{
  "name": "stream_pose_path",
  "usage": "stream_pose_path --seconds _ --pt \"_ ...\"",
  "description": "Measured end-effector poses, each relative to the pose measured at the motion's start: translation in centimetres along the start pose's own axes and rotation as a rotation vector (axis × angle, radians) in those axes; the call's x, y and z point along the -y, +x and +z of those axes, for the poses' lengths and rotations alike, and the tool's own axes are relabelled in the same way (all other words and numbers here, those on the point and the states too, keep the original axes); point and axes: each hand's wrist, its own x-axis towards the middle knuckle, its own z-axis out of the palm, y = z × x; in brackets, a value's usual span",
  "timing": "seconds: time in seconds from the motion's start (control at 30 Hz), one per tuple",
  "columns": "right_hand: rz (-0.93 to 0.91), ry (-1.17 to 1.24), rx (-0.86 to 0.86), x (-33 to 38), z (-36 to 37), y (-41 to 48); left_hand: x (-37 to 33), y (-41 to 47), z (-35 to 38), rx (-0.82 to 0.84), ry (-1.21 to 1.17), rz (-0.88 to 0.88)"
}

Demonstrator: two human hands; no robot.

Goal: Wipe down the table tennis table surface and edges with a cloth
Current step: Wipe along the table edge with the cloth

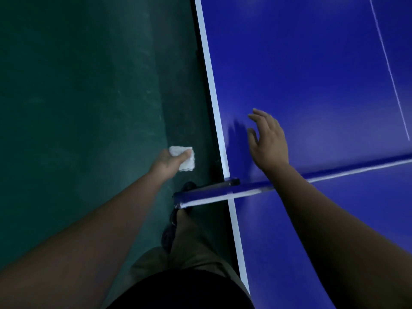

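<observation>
The blue table tennis table point(312, 74) fills the right side of the view, with a white stripe along its left edge point(210, 85). My left hand point(170, 160) grips a small folded white cloth point(186, 158) out over the green floor, left of the table edge and apart from it. My right hand point(268, 139) hovers over the blue surface just beyond the net, fingers straight and spread, holding nothing. I cannot tell whether it touches the surface.
The net's top band point(334, 172) crosses the table from the right, and its post clamp point(205, 194) sticks out past the left edge. My legs and dark shoes point(176, 219) stand on the green floor point(78, 108) beside the table. A thin white centre line point(389, 68) runs at far right.
</observation>
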Motion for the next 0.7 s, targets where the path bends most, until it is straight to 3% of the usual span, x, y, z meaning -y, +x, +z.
stream_pose_path --seconds 0.17,0.43,0.7 --pt "0.02 -0.099 0.143 -3.5 5.4 2.1 -2.5 3.1 5.0 0.184 0.065 0.056" --pt "0.051 -0.151 0.015 -5.2 9.9 0.9 -2.3 4.5 10.2 0.236 0.001 -0.097" --pt "0.056 -0.128 -0.047 -5.8 10.4 1.0 -3.6 6.7 14.1 0.022 -0.171 -0.151"
